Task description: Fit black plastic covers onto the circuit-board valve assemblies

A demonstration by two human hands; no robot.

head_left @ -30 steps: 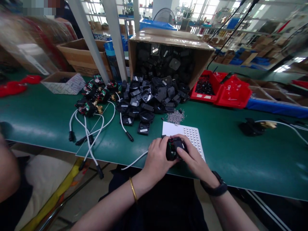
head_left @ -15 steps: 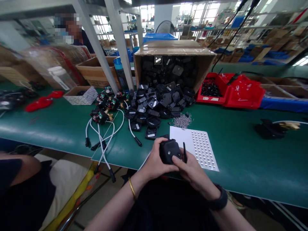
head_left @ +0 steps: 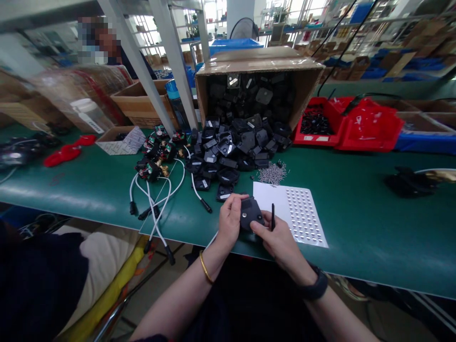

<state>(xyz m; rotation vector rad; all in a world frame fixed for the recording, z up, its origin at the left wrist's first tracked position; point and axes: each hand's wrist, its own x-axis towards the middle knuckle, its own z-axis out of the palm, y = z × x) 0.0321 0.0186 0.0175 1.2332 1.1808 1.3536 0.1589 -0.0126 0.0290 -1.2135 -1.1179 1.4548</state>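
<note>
My left hand [head_left: 229, 219] is wrapped round the left side of a black plastic housing [head_left: 251, 209], holding it above the front of the bench. A small round silver dot shows on the housing's face. My right hand [head_left: 280, 237] is closed at the housing's lower right, its thumb pressed on the face. A slim black tool [head_left: 273, 216] sticks up from between my right fingers; its kind I cannot make out. Just behind, a white sheet [head_left: 269, 202] with rows of round silver stickers [head_left: 304, 216] lies on the green bench [head_left: 359, 228].
Black housings [head_left: 231, 147] spill from a tipped carton [head_left: 263, 61]. Loose screws [head_left: 273, 173] lie before them. Left are assemblies with white cables [head_left: 167, 199]; right are red bins [head_left: 370, 126] and a black part with a brass fitting [head_left: 409, 181]. A seated person's sleeve [head_left: 39, 270] is at left.
The housing has tilted in my hands, so its face shows flatter. My left fingers have shifted to its left edge. My right thumb stays on the face. The view has moved slightly.
</note>
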